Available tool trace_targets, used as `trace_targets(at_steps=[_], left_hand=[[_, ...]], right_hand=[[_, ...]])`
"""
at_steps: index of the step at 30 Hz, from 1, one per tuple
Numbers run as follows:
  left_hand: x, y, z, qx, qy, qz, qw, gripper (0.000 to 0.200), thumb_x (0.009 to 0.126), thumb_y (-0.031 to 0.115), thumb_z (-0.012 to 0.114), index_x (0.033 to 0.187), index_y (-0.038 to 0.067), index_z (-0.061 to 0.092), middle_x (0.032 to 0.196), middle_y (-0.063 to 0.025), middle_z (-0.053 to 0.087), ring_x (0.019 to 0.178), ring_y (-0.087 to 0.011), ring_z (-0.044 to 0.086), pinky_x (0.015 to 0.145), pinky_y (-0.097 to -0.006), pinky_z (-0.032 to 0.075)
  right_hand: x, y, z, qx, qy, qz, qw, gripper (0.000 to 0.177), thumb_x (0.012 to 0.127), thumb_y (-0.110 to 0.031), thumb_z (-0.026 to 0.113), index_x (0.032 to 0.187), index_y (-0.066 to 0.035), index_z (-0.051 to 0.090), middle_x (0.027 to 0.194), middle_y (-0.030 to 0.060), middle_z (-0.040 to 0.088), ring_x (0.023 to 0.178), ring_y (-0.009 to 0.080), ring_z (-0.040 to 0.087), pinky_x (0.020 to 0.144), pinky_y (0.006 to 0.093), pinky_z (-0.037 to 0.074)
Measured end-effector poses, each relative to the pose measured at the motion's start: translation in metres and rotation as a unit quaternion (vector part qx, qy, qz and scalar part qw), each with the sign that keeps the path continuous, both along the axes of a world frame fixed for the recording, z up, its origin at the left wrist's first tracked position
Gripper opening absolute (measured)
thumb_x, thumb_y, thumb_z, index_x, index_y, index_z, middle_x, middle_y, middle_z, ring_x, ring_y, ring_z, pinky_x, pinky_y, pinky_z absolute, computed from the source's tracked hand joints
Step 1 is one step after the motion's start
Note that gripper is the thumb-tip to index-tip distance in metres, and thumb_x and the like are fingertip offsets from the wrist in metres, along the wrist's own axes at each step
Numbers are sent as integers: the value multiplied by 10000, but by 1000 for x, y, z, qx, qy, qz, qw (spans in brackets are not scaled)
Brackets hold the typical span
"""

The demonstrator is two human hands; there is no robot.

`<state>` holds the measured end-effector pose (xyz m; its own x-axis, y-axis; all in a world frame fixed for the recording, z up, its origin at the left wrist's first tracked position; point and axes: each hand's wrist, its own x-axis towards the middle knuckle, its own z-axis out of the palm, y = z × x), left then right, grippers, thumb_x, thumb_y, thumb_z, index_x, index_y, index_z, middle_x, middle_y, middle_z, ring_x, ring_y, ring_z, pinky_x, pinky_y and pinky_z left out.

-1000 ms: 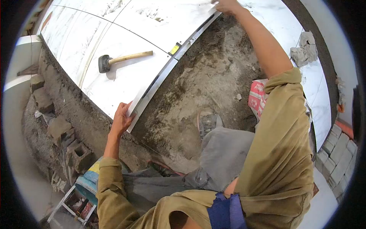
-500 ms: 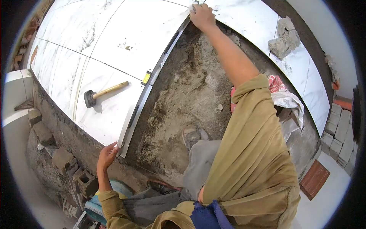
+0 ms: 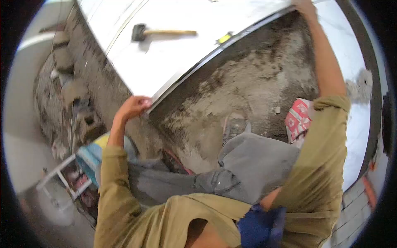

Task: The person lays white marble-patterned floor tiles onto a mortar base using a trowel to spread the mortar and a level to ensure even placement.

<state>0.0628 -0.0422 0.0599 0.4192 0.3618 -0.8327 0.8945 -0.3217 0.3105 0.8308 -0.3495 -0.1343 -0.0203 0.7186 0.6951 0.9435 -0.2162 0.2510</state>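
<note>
A long metal spirit level (image 3: 210,57) with a yellow vial lies along the edge of the white marbled tiles (image 3: 165,58). My left hand (image 3: 133,107) pinches its near end at the tile corner. At the far end, near the top of the view, my right hand (image 3: 305,8) is closed around the level, its fingers partly cut off by the frame. On the tile rests a mallet (image 3: 139,32) with a black head and a wooden handle, apart from both hands.
Rough mortar bed (image 3: 256,78) lies beside the level, with my shoe (image 3: 235,126) on it. A red and white bag (image 3: 298,120) is at the right, near a grey crumpled bag (image 3: 360,86) on tiles. Broken blocks (image 3: 74,91) line the left; a blue bucket (image 3: 87,163) stands near my left arm.
The view has turned and shifted, so the level, mallet and tiles appear higher and farther right. Both hands stay at the level's two ends.
</note>
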Motion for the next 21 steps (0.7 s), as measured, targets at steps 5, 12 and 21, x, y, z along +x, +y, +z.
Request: trace_targets(at_steps=[5, 12, 21], left_hand=[[-20, 11, -15, -40, -51, 71, 995, 343, 860, 298, 724, 1091, 45, 713, 846, -26, 653, 682, -110, 549, 585, -297, 493], [-22, 17, -21, 24, 3, -8, 1000, 481, 800, 406, 762, 1122, 54, 694, 883, -63, 702, 717, -134, 602, 643, -302, 514], [-8, 10, -6, 45, -13, -16, 999, 506, 773, 287, 766, 1191, 23, 655, 918, -160, 726, 838, -202, 684, 759, -345, 523]], right_hand=[[-18, 16, 61, -192, 378, -290, 858, 702, 823, -528, 589, 1305, -18, 566, 1256, 207, 620, 1172, 326, 590, 1012, 388, 429], [30, 9, 14, -189, 410, -252, 856, 641, 835, -504, 622, 1280, -45, 595, 1256, 173, 627, 1172, 289, 589, 1006, 380, 438], [-84, 26, 96, -101, 281, -260, 918, 152, 743, -171, 614, 838, -79, 691, 899, 152, 673, 908, 334, 640, 809, 405, 518]])
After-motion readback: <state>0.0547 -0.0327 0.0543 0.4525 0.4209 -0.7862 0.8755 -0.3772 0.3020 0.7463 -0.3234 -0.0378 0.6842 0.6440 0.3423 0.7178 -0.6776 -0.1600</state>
